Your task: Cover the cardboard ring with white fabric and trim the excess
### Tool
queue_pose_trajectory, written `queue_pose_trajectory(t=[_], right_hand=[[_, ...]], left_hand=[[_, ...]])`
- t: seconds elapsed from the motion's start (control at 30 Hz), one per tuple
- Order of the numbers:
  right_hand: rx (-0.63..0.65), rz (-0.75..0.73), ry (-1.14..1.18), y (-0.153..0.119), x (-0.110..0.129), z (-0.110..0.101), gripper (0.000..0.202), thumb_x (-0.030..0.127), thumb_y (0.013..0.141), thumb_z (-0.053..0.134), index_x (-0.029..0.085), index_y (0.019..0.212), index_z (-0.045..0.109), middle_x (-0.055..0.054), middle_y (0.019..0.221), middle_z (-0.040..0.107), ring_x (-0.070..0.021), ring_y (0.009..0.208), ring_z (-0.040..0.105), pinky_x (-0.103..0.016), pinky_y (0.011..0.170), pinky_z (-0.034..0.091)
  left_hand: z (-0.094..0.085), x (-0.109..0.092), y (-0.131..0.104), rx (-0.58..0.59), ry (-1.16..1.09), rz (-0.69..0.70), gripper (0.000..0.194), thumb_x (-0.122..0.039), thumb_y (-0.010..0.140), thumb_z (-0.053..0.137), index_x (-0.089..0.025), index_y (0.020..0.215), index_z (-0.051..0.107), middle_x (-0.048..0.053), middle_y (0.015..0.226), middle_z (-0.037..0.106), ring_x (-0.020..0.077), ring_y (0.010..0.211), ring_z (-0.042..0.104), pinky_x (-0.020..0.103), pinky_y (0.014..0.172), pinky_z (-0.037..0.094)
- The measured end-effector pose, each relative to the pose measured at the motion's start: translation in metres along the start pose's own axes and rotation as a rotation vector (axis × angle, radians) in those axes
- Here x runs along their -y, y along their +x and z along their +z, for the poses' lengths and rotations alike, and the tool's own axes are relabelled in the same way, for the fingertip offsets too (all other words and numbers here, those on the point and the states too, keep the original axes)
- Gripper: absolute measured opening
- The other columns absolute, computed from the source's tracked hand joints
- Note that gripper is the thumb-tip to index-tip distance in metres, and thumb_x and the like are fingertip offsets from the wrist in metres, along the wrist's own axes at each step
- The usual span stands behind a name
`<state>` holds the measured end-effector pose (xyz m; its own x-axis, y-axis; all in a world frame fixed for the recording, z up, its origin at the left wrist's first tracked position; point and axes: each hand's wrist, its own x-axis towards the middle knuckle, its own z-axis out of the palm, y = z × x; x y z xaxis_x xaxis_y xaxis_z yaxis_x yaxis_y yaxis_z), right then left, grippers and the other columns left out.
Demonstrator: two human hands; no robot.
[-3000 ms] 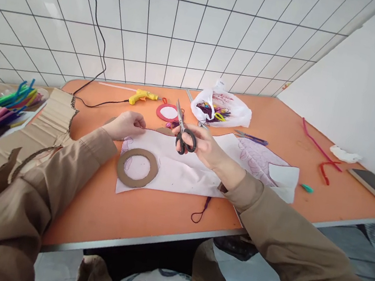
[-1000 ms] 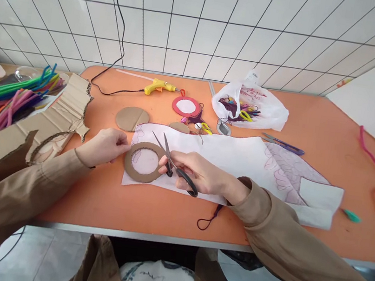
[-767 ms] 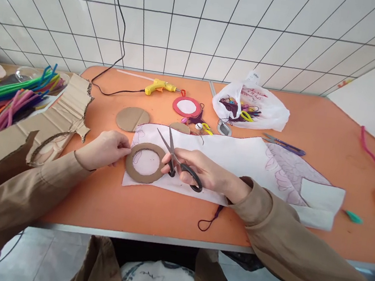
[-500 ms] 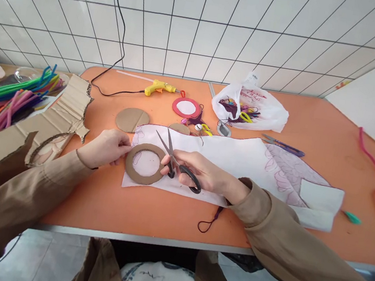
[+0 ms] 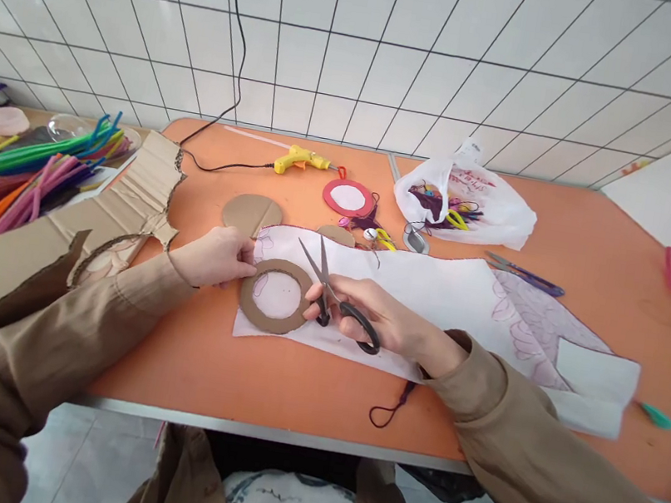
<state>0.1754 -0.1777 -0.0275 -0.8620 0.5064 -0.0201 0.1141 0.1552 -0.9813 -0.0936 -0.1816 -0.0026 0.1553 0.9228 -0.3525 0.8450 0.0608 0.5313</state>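
A cardboard ring (image 5: pixel 251 306) lies on a long white cloth (image 5: pixel 424 286) with purple line drawings. The fingers of my left hand (image 5: pixel 219 257) are closed at the upper left edge of the ring, beside the cloth's left end; what they pinch is too small to make out. My right hand (image 5: pixel 373 312) holds black-handled scissors (image 5: pixel 323 271), blades apart and pointing up and left, over the cloth. Its fingertips are at the ring's right edge. Above the cloth's left corner lies a cardboard disc (image 5: pixel 251 214).
At the back are a yellow glue gun (image 5: pixel 302 161), a red-rimmed disc (image 5: pixel 348 198) and a white plastic bag (image 5: pixel 499 209). Torn cardboard (image 5: pixel 138 180) and colourful pipe cleaners (image 5: pixel 20 171) occupy the left. A blue pen-like tool (image 5: pixel 527 275) lies right of centre.
The whole view has shifted, so the table's things appear slightly further right. Both hands keep nearly the same places around the ring, and the scissors are still held with blades apart.
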Motion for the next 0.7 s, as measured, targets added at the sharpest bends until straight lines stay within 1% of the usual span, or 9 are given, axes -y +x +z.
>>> queue_pose_trajectory(t=[0.13, 0.23, 0.3, 0.37, 0.47, 0.53, 0.6, 0.67, 0.7], right_hand=[[-0.018, 0.005, -0.004, -0.001, 0.001, 0.000, 0.072, 0.075, 0.077, 0.059, 0.012, 0.110, 0.053, -0.014, 0.099, 0.065, -0.0154, 0.077, 0.057, -0.025, 0.062, 0.043], [-0.095, 0.008, -0.127, -0.002, 0.005, -0.003, 0.055, 0.061, 0.082, 0.064, 0.013, 0.107, 0.055, -0.010, 0.091, 0.066, -0.0147, 0.073, 0.057, -0.025, 0.061, 0.042], [-0.216, 0.032, -0.255, -0.001, 0.008, -0.005, 0.041, 0.048, 0.081, 0.068, 0.015, 0.102, 0.058, -0.005, 0.082, 0.064, -0.0125, 0.065, 0.053, -0.025, 0.057, 0.039], [-0.371, 0.041, -0.327, 0.002, 0.007, -0.008, 0.034, 0.040, 0.078, 0.071, 0.016, 0.098, 0.059, 0.000, 0.070, 0.057, -0.0114, 0.058, 0.047, -0.026, 0.055, 0.037], [-0.553, 0.046, -0.296, 0.007, 0.000, -0.012, 0.035, 0.038, 0.074, 0.073, 0.018, 0.100, 0.061, 0.006, 0.060, 0.045, -0.0119, 0.054, 0.042, -0.028, 0.054, 0.036], [-0.627, 0.039, -0.272, 0.011, -0.006, -0.013, 0.035, 0.038, 0.073, 0.074, 0.018, 0.099, 0.062, 0.006, 0.058, 0.042, -0.0122, 0.053, 0.041, -0.028, 0.053, 0.035], [-0.681, 0.013, -0.279, 0.013, -0.012, -0.012, 0.034, 0.037, 0.073, 0.074, 0.019, 0.099, 0.063, 0.007, 0.057, 0.043, -0.0124, 0.053, 0.041, -0.029, 0.054, 0.036], [-0.710, -0.007, -0.294, 0.014, -0.016, -0.011, 0.033, 0.036, 0.073, 0.074, 0.019, 0.099, 0.063, 0.007, 0.057, 0.044, -0.0125, 0.053, 0.041, -0.029, 0.055, 0.037], [-0.718, -0.010, -0.303, 0.014, -0.017, -0.011, 0.032, 0.035, 0.073, 0.074, 0.019, 0.099, 0.062, 0.007, 0.057, 0.045, -0.0126, 0.053, 0.043, -0.030, 0.056, 0.039]], left_hand=[[0.003, 0.008, 0.003, -0.051, -0.120, 0.041, 0.016, -0.027, 0.079, 0.055, -0.020, 0.064, 0.053, -0.003, 0.052, 0.058, 0.0126, 0.043, 0.057, 0.021, 0.039, 0.041], [0.007, 0.014, 0.005, -0.107, -0.190, 0.047, 0.019, -0.031, 0.080, 0.054, -0.020, 0.064, 0.053, -0.003, 0.051, 0.057, 0.0119, 0.041, 0.054, 0.022, 0.041, 0.040], [0.008, 0.015, 0.006, -0.149, -0.183, 0.025, 0.020, -0.034, 0.081, 0.053, -0.020, 0.066, 0.055, -0.003, 0.051, 0.056, 0.0126, 0.041, 0.054, 0.023, 0.042, 0.040], [0.006, 0.016, 0.008, -0.230, -0.119, 0.022, 0.020, -0.035, 0.081, 0.054, -0.020, 0.067, 0.058, -0.002, 0.052, 0.057, 0.0145, 0.048, 0.056, 0.024, 0.048, 0.042], [0.002, 0.015, 0.016, -0.443, 0.011, 0.083, 0.017, -0.034, 0.080, 0.056, -0.019, 0.075, 0.064, 0.002, 0.068, 0.067, 0.0181, 0.068, 0.063, 0.027, 0.064, 0.046], [-0.001, 0.013, 0.024, -0.509, 0.088, 0.116, 0.022, -0.035, 0.080, 0.057, -0.018, 0.088, 0.068, 0.004, 0.078, 0.068, 0.0198, 0.075, 0.063, 0.028, 0.069, 0.045], [-0.003, 0.011, 0.034, -0.467, 0.153, 0.134, 0.027, -0.037, 0.079, 0.060, -0.018, 0.096, 0.069, 0.003, 0.078, 0.066, 0.0205, 0.076, 0.061, 0.029, 0.067, 0.043], [-0.005, 0.007, 0.043, -0.397, 0.157, 0.143, 0.024, -0.033, 0.074, 0.062, -0.018, 0.093, 0.069, 0.004, 0.081, 0.065, 0.0211, 0.080, 0.059, 0.029, 0.067, 0.042], [-0.006, 0.006, 0.046, -0.357, 0.125, 0.148, 0.019, -0.028, 0.072, 0.062, -0.018, 0.087, 0.069, 0.004, 0.080, 0.063, 0.0211, 0.081, 0.058, 0.029, 0.067, 0.041]])
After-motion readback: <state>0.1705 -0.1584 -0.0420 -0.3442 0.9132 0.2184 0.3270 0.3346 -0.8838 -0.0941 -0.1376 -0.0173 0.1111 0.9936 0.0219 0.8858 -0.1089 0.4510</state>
